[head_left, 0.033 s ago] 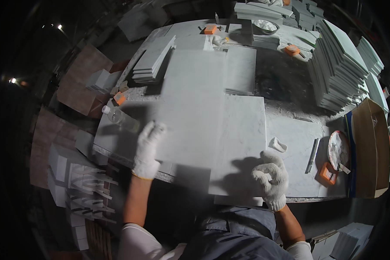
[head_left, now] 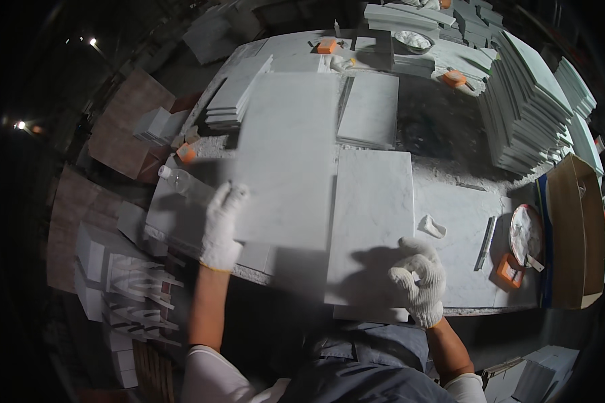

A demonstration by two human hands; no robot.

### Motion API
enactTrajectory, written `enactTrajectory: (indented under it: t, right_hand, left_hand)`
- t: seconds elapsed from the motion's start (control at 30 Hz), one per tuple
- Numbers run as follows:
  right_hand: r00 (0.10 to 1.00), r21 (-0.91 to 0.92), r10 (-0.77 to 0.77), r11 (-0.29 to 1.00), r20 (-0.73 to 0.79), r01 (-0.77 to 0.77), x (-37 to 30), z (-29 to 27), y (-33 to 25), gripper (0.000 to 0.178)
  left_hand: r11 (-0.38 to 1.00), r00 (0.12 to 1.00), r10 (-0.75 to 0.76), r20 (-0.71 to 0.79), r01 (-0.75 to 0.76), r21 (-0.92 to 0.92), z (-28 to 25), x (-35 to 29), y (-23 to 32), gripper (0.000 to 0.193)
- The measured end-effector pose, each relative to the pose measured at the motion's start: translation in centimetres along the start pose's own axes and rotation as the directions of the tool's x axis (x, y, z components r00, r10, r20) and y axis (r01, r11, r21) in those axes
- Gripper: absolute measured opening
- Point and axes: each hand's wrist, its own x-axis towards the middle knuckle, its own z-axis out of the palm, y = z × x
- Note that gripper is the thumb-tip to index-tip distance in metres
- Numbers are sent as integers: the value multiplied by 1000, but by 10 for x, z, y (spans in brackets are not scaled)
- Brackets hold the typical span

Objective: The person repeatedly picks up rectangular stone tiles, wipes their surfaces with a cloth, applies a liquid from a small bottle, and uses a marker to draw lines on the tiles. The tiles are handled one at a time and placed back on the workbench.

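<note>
My left hand [head_left: 223, 225], in a white knit glove, grips the left edge of a large white marble tile [head_left: 286, 161]. The tile is slightly blurred and hangs over the table, its shadow falling below it. Just right of it, a second marble tile [head_left: 373, 208] lies flat near the table's front edge. My right hand [head_left: 420, 279], also gloved, is curled closed above that tile's lower right corner; whatever its fingers hold, if anything, cannot be made out. A small crumpled white scrap [head_left: 432, 226] lies beyond the right hand.
On the left lie a clear bottle [head_left: 185, 183] and stacked tiles [head_left: 238, 94]. A cardboard box [head_left: 575, 232], a dish of white paste [head_left: 526, 232], an orange tool [head_left: 509, 270] and a marker-like stick [head_left: 486, 243] sit right. A tall tile stack [head_left: 524, 107] stands behind.
The marble tile has shifted left with my left hand, uncovering more of the tile lying beside it. My right hand has hardly moved.
</note>
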Motion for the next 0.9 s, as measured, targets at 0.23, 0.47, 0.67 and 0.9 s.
enactTrajectory:
  t: [0.23,0.47,0.67,0.9]
  right_hand:
    - [975,-180,-65,978,212,104,40,18,-28,15]
    - [963,-221,-35,970,269,97,53,24,-31,14]
    - [964,-214,0,975,266,59,59,25,-34,13]
    - [936,-140,24,990,350,27,50,25,-21,19]
  left_hand:
    - [974,955,23,-296,45,221,-51,140,17,57]
    - [994,992,22,-124,-8,110,-107,266,-4,57]
    - [984,979,-32,-200,66,164,-122,328,-3,58]
    - [973,997,-64,-50,74,220,-130,377,1,63]
